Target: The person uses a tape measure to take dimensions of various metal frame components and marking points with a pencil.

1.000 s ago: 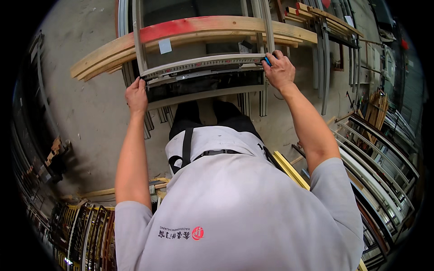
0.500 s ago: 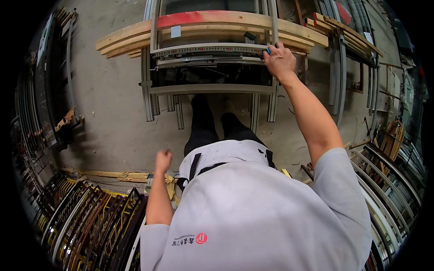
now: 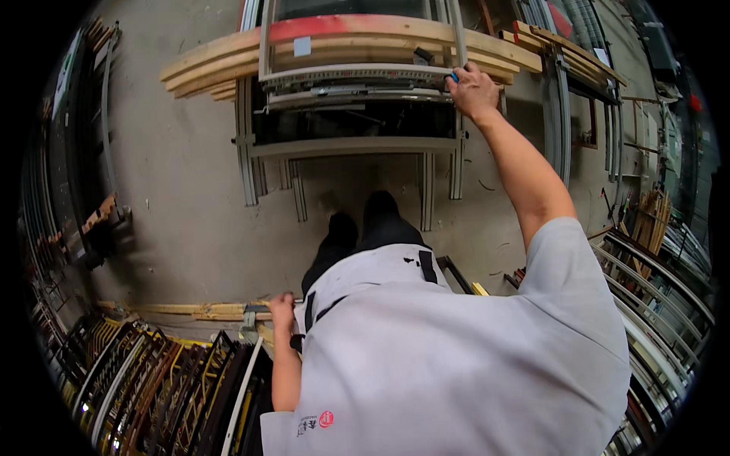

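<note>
Out ahead, my right hand [image 3: 473,91] is closed around a tape measure, whose small blue part [image 3: 455,77] shows at the fingers. Its marked blade [image 3: 357,74] stretches left along the rail of a grey metal frame [image 3: 268,45]. By my left hip, my left hand [image 3: 282,310] hangs loosely curled, with nothing visible in it. Behind the blade, several wooden beams [image 3: 365,29] lie across the stand, one painted red in part. The grey stand [image 3: 350,147] has metal legs.
Metal profiles and frames [image 3: 152,387] are packed upright at the lower left, with more frames [image 3: 654,319] at the lower right. Timber [image 3: 578,57] lies on another metal stand [image 3: 557,121] at the right. Long profiles [image 3: 109,114] stand along the left. Wooden strips [image 3: 190,310] lie on the floor.
My legs have shifted and my body has turned slightly. My left hand has come down nearer my hip. My right hand keeps its hold on the tape measure at the frame's right side.
</note>
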